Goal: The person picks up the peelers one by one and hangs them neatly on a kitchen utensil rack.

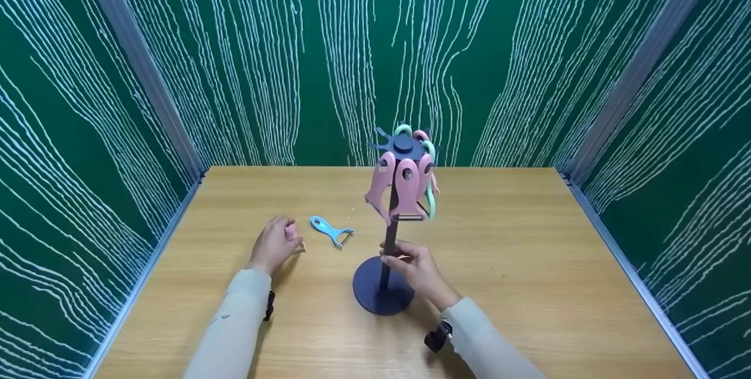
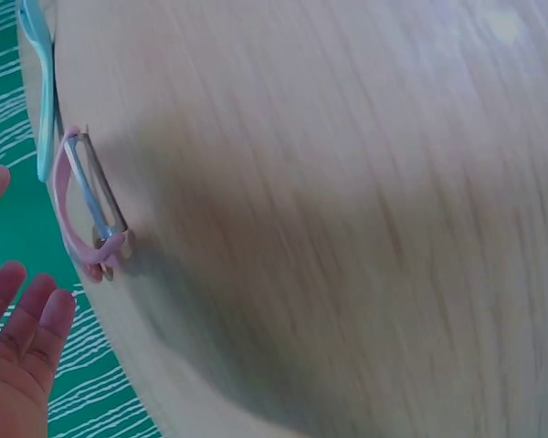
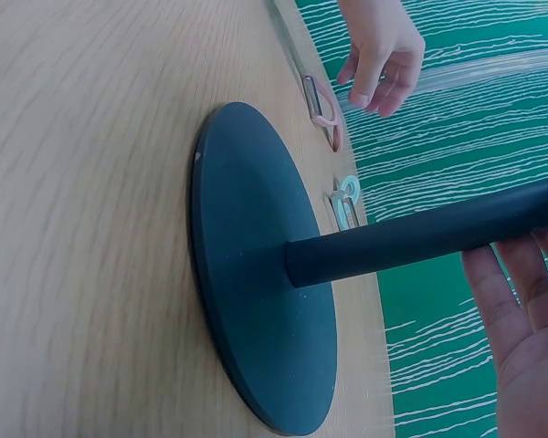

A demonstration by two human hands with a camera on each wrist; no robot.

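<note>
My left hand (image 1: 274, 244) is over a pink Y-shaped peeler (image 1: 291, 230) on the table. In the left wrist view, its fingers (image 2: 38, 333) are spread beside the peeler, apart from it. A blue peeler (image 1: 332, 231) lies just to the right, its blade end toward me. My right hand (image 1: 421, 267) grips the dark pole (image 3: 393, 239) of an upright stand with a round base (image 1: 375, 304). From the hooks at its top hang several pink peelers (image 1: 407, 191) and some mint-green ones (image 1: 432, 200), partly hidden behind them.
The wooden table (image 1: 504, 238) is enclosed by green walls (image 1: 346, 62) with white wavy lines. Grey metal posts (image 1: 138, 62) stand at the corners. Several bare hooks (image 1: 381, 132) show at the stand's upper left. A dark strap (image 1: 439, 335) is on the right wrist.
</note>
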